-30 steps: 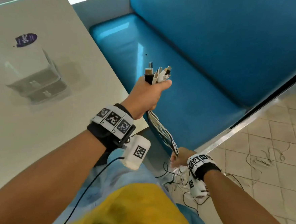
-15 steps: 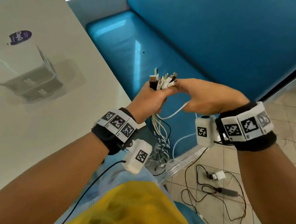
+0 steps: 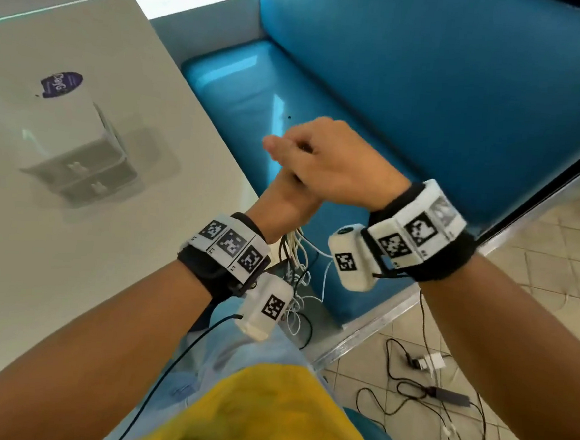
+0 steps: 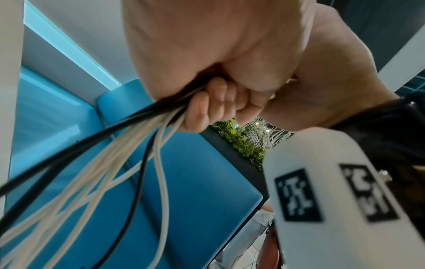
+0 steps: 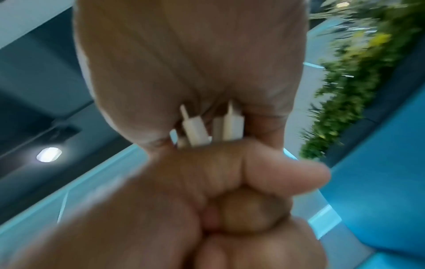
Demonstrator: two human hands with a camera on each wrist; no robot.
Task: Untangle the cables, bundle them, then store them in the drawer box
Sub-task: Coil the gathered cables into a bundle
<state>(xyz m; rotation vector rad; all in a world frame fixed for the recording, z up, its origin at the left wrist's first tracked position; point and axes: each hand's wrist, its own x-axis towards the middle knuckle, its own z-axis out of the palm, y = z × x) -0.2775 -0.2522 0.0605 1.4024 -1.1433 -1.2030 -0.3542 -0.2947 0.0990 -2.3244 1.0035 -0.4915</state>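
Note:
My left hand (image 3: 283,198) grips a bundle of white and black cables (image 3: 294,254) in a fist, held over the blue bench. In the left wrist view its fingers (image 4: 216,103) curl round the strands (image 4: 110,163), which hang down loose. The white plug ends (image 5: 195,129) stick up out of the fist. My right hand (image 3: 320,160) lies cupped over the top of the fist, its palm (image 5: 184,63) on the plugs and its fingers curled over them. The clear drawer box (image 3: 79,170) stands on the white table (image 3: 69,307), left of both hands.
A blue bench (image 3: 426,109) runs ahead and to the right, its metal edge near my knees. On the tiled floor lie more black cables (image 3: 403,396), a white charger (image 3: 433,360) and a black adapter (image 3: 448,396).
My right hand came up from the floor cables to the plug ends, pinched near them, and now covers the top of the left fist. The left hand kept its grip.

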